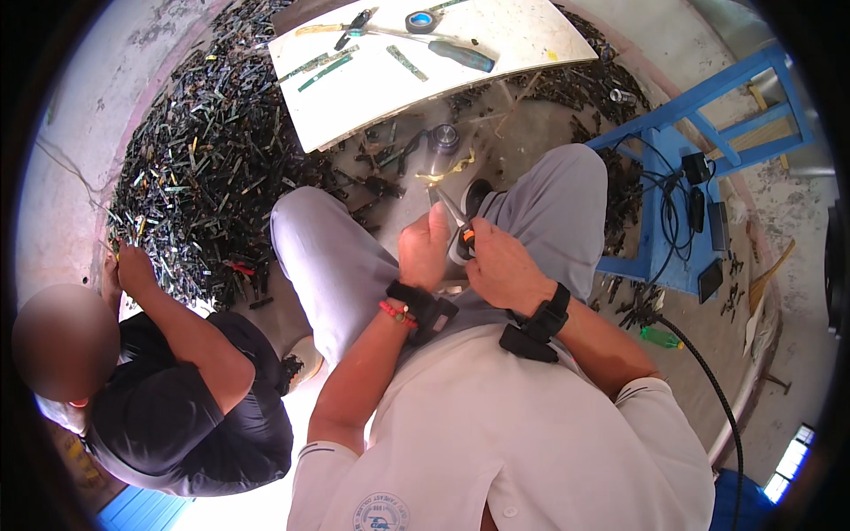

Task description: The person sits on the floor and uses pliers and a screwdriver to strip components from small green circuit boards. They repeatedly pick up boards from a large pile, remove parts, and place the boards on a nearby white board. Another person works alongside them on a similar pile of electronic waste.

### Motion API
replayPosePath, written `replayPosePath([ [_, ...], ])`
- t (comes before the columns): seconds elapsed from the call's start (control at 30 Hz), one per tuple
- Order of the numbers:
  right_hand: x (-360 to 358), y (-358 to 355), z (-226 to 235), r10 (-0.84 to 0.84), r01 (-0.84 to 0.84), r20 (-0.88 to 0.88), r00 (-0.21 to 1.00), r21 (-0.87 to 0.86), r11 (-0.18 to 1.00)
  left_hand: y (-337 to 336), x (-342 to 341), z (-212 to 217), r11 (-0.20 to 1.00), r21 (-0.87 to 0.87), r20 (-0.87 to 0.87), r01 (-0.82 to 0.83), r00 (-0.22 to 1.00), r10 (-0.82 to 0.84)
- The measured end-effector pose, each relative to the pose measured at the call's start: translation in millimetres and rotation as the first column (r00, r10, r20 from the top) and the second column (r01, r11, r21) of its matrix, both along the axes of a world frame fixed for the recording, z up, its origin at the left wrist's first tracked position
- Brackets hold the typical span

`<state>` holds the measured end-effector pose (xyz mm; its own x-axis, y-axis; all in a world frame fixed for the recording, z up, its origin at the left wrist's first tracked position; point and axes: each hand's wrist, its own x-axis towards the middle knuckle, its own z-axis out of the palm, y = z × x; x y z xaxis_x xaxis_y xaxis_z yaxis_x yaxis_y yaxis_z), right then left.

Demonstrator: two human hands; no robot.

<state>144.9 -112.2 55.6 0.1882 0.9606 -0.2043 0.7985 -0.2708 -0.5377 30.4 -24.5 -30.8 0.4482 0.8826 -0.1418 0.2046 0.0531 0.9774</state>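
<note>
Between my knees, my right hand [509,271] is closed on scissors [454,209] with grey blades and an orange-and-black handle, pointing away from me. Close beside it my left hand [422,250] has its fingers closed, thumb up near the blades. A small dark sliver shows at its fingertips, too small to name. Just past the blade tips a crumpled yellow strip [459,168] lies low down near a round dark metal object [444,138].
A white table [354,124] ahead holds green strips [326,73], a teal-handled tool [462,56] and a tape roll [421,21]. A heap of dark strips [204,168] spreads left. Another person [181,398] sits left. A blue chair [664,221] with cables stands right.
</note>
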Motion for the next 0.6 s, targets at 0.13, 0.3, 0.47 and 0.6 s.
replayPosePath([
  [0.13, -0.9, 1.4, 5.6, 0.003, -0.004, -0.045, 0.999, -0.017, 1.0, -2.3, -0.6, 3.9, 1.0, -0.014, -0.043, 0.008, 0.999, -0.009],
  [0.3, -0.6, 2.1, 7.3, -0.011, 0.008, -0.057, 0.998, -0.053, 0.999, -3.1, -1.6, 5.7, 0.999, -0.033, -0.017, 0.024, 1.0, -0.025],
  [0.47, 1.2, 2.5, 0.8, -0.005, 0.003, -0.05, 0.999, -0.038, 0.999, -4.5, -1.0, 1.7, 0.989, -0.149, 0.204, 0.022, 0.979, 0.009],
  [0.6, 10.3, 0.1, -18.6, 0.032, -0.036, 0.053, 0.998, 0.083, 0.996, -6.1, 0.3, 13.0, 0.946, -0.321, 0.228, 0.039, 0.973, 0.038],
])
